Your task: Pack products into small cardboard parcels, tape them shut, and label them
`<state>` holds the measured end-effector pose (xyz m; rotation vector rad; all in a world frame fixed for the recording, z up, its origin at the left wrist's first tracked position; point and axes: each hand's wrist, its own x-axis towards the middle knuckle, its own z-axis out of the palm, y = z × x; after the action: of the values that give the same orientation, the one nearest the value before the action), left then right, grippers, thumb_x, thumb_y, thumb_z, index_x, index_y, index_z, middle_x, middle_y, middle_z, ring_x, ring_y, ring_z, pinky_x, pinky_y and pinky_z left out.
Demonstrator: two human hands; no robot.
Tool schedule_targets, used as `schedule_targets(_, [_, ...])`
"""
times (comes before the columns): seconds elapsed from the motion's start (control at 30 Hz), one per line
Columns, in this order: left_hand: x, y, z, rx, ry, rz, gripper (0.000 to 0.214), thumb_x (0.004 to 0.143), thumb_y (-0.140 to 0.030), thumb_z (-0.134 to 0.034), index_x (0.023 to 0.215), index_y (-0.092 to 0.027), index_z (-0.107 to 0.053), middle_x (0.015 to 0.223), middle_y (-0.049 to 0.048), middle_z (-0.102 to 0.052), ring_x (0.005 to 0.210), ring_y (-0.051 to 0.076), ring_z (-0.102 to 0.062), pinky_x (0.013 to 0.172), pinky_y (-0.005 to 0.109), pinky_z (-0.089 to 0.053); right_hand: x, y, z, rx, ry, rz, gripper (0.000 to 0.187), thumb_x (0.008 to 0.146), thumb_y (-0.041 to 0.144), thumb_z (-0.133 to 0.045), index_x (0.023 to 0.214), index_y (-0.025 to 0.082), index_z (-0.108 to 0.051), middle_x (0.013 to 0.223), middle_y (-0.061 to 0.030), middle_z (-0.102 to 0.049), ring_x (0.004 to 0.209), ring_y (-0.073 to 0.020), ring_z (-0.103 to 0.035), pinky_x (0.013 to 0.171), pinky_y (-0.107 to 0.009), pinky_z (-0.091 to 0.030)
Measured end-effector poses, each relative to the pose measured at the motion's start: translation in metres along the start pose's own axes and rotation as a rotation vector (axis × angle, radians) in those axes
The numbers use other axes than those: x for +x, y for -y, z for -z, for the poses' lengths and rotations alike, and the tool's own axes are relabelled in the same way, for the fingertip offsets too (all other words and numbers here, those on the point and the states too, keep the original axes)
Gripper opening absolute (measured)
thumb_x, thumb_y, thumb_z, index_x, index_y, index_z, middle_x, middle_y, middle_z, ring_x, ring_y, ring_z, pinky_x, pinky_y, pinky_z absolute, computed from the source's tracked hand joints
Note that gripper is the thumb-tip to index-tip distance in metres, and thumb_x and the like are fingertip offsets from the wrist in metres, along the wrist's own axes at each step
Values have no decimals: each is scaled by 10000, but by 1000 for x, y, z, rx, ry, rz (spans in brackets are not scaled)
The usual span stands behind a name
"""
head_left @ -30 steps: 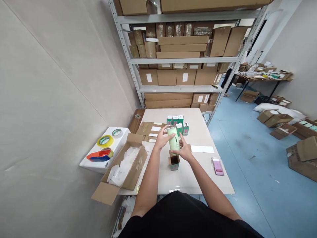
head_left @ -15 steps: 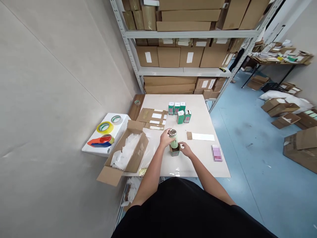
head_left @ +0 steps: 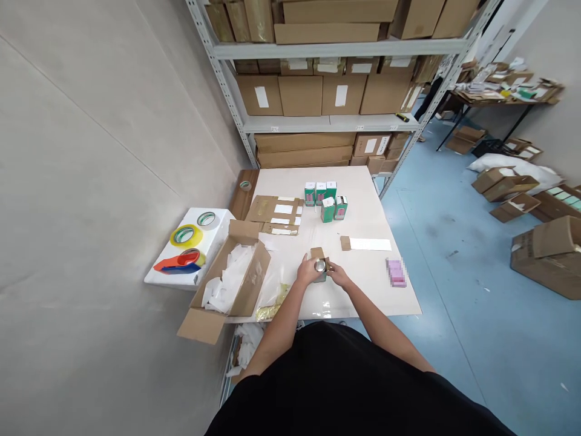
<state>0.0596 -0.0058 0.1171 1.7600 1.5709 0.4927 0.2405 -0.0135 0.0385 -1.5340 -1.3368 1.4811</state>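
Bright light is cast, apparently from above. Glare is caught at the near edge of the table (head_left: 367, 290), detail is lost in the shirt (head_left: 345, 381), the rack (head_left: 338, 123) is splayed by wide-angle distortion, and the pink item (head_left: 396, 274) is pixelated.

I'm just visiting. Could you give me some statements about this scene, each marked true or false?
1. The silver-topped tumbler is in a small open box. True.
2. The right hand is inside the long carton. False: it is at the small box's right side.
3. Five green boxes stand farther back on the table. True.
4. The red-and-blue tape dispenser lies on the floor. False: it lies on the white block.
5. White paper lies in the long carton. True.
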Motion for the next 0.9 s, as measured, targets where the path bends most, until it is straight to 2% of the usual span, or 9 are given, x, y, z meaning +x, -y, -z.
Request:
schedule_targets(0.07, [-1,12,-6,14,47,-24,462,666,-131,-823,1113,-229,-762,1334,100,-690,1538,372,-332,1209,498,-368,0,-1,1,-16,-8,17,684,702,195,-601,1378,271,-670,1283,1,-739,1127,-264,-697,1075,-478,-520])
schedule_targets(0.13, [0,23,-10,-33,-20,-17,463,707,-157,-798,1162,-231,-754,1409,94,-652,1512,334,-386,1237,471,-331,0,0,1,-28,-12,24,669,707,191,-598,1367,272,-677,1230,7,-757,1095,-260,-707,1070,-481,-525])
schedule_targets(0.27, [4,45,-9,-207,-205,239,389,898,-251,-622,1277,-198,-695,1421,125,-646,1370,266,-562,1187,426,-388,-4,1,-2,-31,-31,0,651,714,192,-603,1358,274,-665,1257,-14,-743,1090,-259,-713,1025,-473,-552])
schedule_targets(0.37, [6,56,-12,-260,-151,335,333,936,-293,-580,1213,-162,-711,1233,143,-740,1200,274,-673,1086,430,-475,-10,1,-6,-11,-81,33,671,713,195,-601,1380,271,-605,1424,-50,-649,1246,-269,-656,1020,-453,-552])
schedule_targets(0.47, [8,58,-21,-293,-76,316,381,898,-308,-658,1246,-159,-691,1202,130,-755,1096,242,-714,1014,371,-520,-18,-1,-11,-37,-71,91,686,714,169,-584,1393,264,-554,1489,-76,-597,1378,-271,-568,1042,-454,-531])
schedule_targets(0.6, [12,50,-35,-359,-75,277,591,837,-240,-717,1409,-186,-578,1443,150,-627,1112,235,-705,969,352,-545,-28,-7,-17,-173,5,157,573,694,135,-590,1251,264,-627,1467,-66,-616,1378,-269,-562,1113,-478,-477])
schedule_targets(0.67, [12,46,-37,-361,-127,223,615,794,-170,-724,1391,-212,-579,1470,128,-602,1186,245,-671,990,362,-540,-33,-10,-18,-204,-81,196,477,711,157,-579,1173,256,-643,1466,-72,-611,1376,-276,-556,1110,-487,-479])
schedule_targets(0.77, [9,44,-33,-320,-184,95,510,759,-75,-663,1246,-223,-648,1403,91,-632,1310,239,-594,1044,368,-517,-41,-12,-17,-193,-308,194,444,779,260,-576,1221,227,-601,1441,-128,-602,1304,-297,-590,1027,-492,-531])
schedule_targets(0.9, [0,47,-25,-307,-60,-50,498,708,-48,-664,1173,-227,-674,1513,100,-538,1465,258,-463,1088,383,-493,-47,-9,-13,-194,-319,205,432,861,378,-547,1260,214,-568,1413,-146,-599,1242,-291,-612,986,-475,-547])
